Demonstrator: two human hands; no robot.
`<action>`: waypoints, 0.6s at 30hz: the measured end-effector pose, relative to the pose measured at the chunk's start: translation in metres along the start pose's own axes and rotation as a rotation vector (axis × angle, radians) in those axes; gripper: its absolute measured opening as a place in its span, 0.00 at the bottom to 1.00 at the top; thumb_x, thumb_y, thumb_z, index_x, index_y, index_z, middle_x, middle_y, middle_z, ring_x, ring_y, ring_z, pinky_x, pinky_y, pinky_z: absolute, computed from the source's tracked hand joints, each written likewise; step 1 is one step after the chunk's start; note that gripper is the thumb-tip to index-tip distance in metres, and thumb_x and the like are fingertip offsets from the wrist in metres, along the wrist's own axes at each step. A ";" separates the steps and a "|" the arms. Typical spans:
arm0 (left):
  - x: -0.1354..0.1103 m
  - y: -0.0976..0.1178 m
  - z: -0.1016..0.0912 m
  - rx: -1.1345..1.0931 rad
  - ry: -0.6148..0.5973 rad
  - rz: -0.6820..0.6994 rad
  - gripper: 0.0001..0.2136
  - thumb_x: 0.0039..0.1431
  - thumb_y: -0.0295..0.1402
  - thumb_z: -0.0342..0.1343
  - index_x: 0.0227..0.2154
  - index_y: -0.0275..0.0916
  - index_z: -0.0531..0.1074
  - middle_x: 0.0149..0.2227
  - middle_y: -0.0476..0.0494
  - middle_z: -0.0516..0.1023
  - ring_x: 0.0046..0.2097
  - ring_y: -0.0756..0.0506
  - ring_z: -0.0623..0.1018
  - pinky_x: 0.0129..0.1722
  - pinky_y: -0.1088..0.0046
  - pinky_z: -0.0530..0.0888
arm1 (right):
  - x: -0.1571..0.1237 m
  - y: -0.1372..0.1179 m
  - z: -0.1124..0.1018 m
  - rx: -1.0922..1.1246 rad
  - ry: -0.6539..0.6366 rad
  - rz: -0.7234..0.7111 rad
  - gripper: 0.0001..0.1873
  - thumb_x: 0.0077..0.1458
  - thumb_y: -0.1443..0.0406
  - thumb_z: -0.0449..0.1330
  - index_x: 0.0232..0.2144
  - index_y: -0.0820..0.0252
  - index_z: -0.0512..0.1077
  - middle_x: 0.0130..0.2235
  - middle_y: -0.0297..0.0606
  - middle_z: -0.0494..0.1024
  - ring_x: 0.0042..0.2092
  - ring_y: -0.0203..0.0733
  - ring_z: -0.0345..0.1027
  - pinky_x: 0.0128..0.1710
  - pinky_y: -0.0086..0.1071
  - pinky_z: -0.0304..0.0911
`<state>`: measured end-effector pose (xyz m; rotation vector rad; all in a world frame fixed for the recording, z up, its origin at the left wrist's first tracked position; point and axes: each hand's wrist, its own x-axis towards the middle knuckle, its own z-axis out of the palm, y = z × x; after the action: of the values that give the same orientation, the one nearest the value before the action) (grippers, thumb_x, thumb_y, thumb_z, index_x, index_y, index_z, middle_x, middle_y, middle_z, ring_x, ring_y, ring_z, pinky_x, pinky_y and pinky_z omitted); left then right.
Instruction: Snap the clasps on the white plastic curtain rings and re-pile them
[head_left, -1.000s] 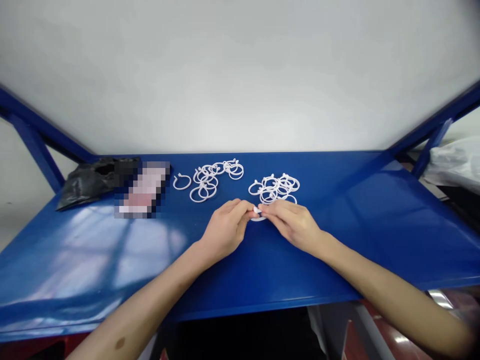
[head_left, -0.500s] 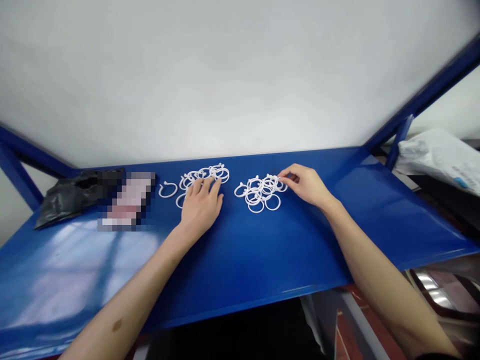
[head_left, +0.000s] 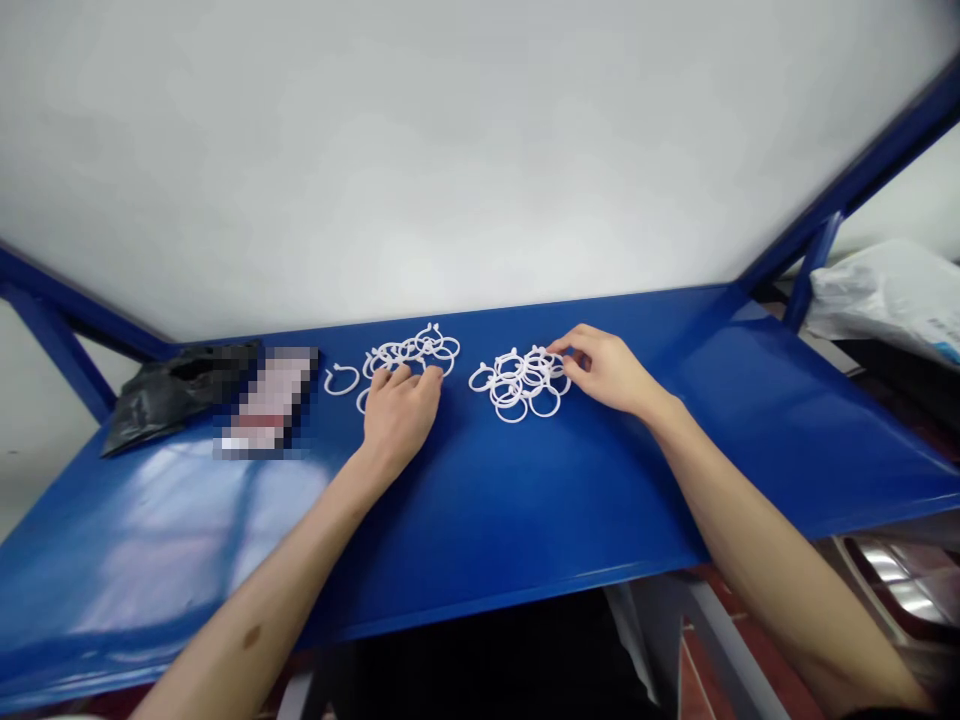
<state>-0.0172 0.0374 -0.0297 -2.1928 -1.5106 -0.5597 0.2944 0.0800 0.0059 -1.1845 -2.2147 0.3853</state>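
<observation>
Two piles of white plastic rings lie on the blue shelf [head_left: 525,500]. My left hand [head_left: 401,412] rests on the left pile [head_left: 420,350], its fingers curled down over a ring at the pile's near edge. A single open ring [head_left: 341,380] lies just left of that pile. My right hand [head_left: 606,372] sits at the right side of the right pile [head_left: 521,380], with thumb and forefinger pinched on a ring at the pile's edge.
A black plastic bag [head_left: 169,390] and a blurred pinkish packet [head_left: 266,400] lie at the shelf's left. Blue frame struts [head_left: 817,250] rise at both back corners. A white bag [head_left: 889,295] lies beyond the right strut. A white wall stands behind.
A second ago both hands met over one ring near the front. They have since parted: the left went to the left pile and curled its fingers, the right went to the right pile.
</observation>
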 end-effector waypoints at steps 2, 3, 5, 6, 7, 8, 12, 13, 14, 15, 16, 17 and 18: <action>-0.009 -0.001 -0.007 -0.019 0.074 -0.005 0.11 0.69 0.31 0.49 0.37 0.40 0.77 0.22 0.46 0.77 0.32 0.43 0.75 0.39 0.63 0.63 | 0.000 -0.004 -0.001 -0.019 0.045 -0.009 0.13 0.57 0.73 0.57 0.41 0.59 0.78 0.42 0.38 0.78 0.30 0.33 0.68 0.36 0.33 0.67; -0.012 -0.002 -0.010 -0.030 0.113 -0.006 0.10 0.69 0.31 0.50 0.37 0.40 0.77 0.23 0.47 0.77 0.31 0.44 0.75 0.38 0.64 0.63 | 0.000 -0.007 0.000 -0.028 0.078 -0.016 0.12 0.58 0.72 0.56 0.41 0.59 0.78 0.41 0.38 0.78 0.31 0.34 0.68 0.36 0.33 0.67; -0.014 -0.002 -0.017 -0.066 0.184 0.000 0.07 0.68 0.31 0.52 0.38 0.39 0.76 0.24 0.48 0.78 0.30 0.45 0.75 0.38 0.65 0.64 | -0.001 -0.015 0.004 -0.045 0.163 -0.040 0.11 0.61 0.71 0.56 0.41 0.59 0.77 0.39 0.38 0.77 0.31 0.35 0.69 0.36 0.33 0.68; -0.014 -0.002 -0.020 -0.092 0.214 0.008 0.06 0.67 0.30 0.54 0.38 0.38 0.76 0.24 0.48 0.78 0.30 0.46 0.75 0.37 0.66 0.64 | -0.002 -0.021 0.007 -0.049 0.210 -0.060 0.11 0.62 0.70 0.55 0.41 0.59 0.77 0.39 0.38 0.77 0.31 0.36 0.69 0.36 0.33 0.68; -0.014 -0.001 -0.023 -0.122 0.238 0.021 0.05 0.66 0.29 0.55 0.38 0.38 0.75 0.25 0.49 0.78 0.29 0.46 0.75 0.37 0.66 0.64 | -0.004 -0.028 0.011 -0.047 0.253 -0.083 0.11 0.63 0.70 0.55 0.41 0.60 0.77 0.38 0.38 0.77 0.32 0.36 0.69 0.36 0.33 0.68; -0.013 0.000 -0.025 -0.152 0.258 0.038 0.03 0.66 0.28 0.56 0.39 0.38 0.75 0.25 0.49 0.79 0.29 0.47 0.75 0.36 0.67 0.65 | -0.006 -0.035 0.016 -0.036 0.286 -0.111 0.10 0.64 0.69 0.54 0.42 0.59 0.76 0.38 0.39 0.77 0.32 0.36 0.70 0.36 0.34 0.69; -0.010 0.009 -0.035 -0.281 0.256 0.177 0.04 0.63 0.25 0.59 0.40 0.39 0.73 0.32 0.48 0.82 0.33 0.47 0.75 0.37 0.67 0.67 | -0.018 -0.066 0.039 0.101 0.236 -0.189 0.11 0.66 0.65 0.57 0.49 0.57 0.72 0.41 0.39 0.78 0.35 0.37 0.72 0.36 0.34 0.71; -0.010 0.012 -0.037 -0.308 0.244 0.219 0.06 0.62 0.25 0.59 0.41 0.39 0.73 0.34 0.48 0.83 0.34 0.47 0.76 0.38 0.67 0.67 | -0.020 -0.072 0.044 0.152 0.200 -0.176 0.13 0.65 0.64 0.58 0.51 0.56 0.70 0.41 0.38 0.78 0.35 0.37 0.73 0.36 0.33 0.72; -0.011 0.015 -0.038 -0.332 0.235 0.258 0.07 0.62 0.25 0.59 0.42 0.39 0.73 0.36 0.47 0.83 0.35 0.46 0.76 0.38 0.67 0.68 | -0.023 -0.077 0.049 0.199 0.171 -0.158 0.14 0.65 0.63 0.59 0.53 0.56 0.69 0.41 0.37 0.79 0.34 0.36 0.73 0.35 0.32 0.72; -0.011 0.018 -0.040 -0.353 0.224 0.290 0.07 0.62 0.25 0.59 0.42 0.39 0.73 0.37 0.47 0.83 0.36 0.46 0.76 0.38 0.66 0.69 | -0.025 -0.080 0.053 0.240 0.152 -0.136 0.15 0.65 0.64 0.59 0.53 0.55 0.68 0.41 0.37 0.79 0.35 0.36 0.74 0.35 0.32 0.72; -0.012 0.022 -0.041 -0.379 0.212 0.311 0.07 0.62 0.25 0.60 0.42 0.40 0.73 0.38 0.47 0.83 0.37 0.45 0.76 0.39 0.66 0.69 | -0.027 -0.081 0.056 0.274 0.142 -0.113 0.15 0.65 0.64 0.59 0.53 0.55 0.67 0.41 0.36 0.79 0.35 0.36 0.75 0.35 0.31 0.73; -0.012 0.025 -0.041 -0.414 0.201 0.318 0.07 0.62 0.26 0.60 0.42 0.40 0.73 0.39 0.47 0.83 0.37 0.45 0.76 0.39 0.66 0.70 | -0.028 -0.082 0.058 0.303 0.141 -0.091 0.14 0.65 0.65 0.58 0.53 0.54 0.67 0.40 0.35 0.79 0.36 0.36 0.75 0.36 0.31 0.73; -0.013 0.028 -0.042 -0.461 0.186 0.308 0.06 0.63 0.27 0.60 0.42 0.40 0.72 0.39 0.46 0.82 0.38 0.45 0.77 0.40 0.66 0.71 | -0.029 -0.081 0.060 0.331 0.145 -0.071 0.13 0.66 0.65 0.58 0.52 0.54 0.67 0.38 0.34 0.79 0.35 0.36 0.76 0.35 0.30 0.73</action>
<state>0.0014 -0.0046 -0.0054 -2.5591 -0.9900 -1.0536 0.2164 0.0116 -0.0104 -0.9234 -1.9694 0.5905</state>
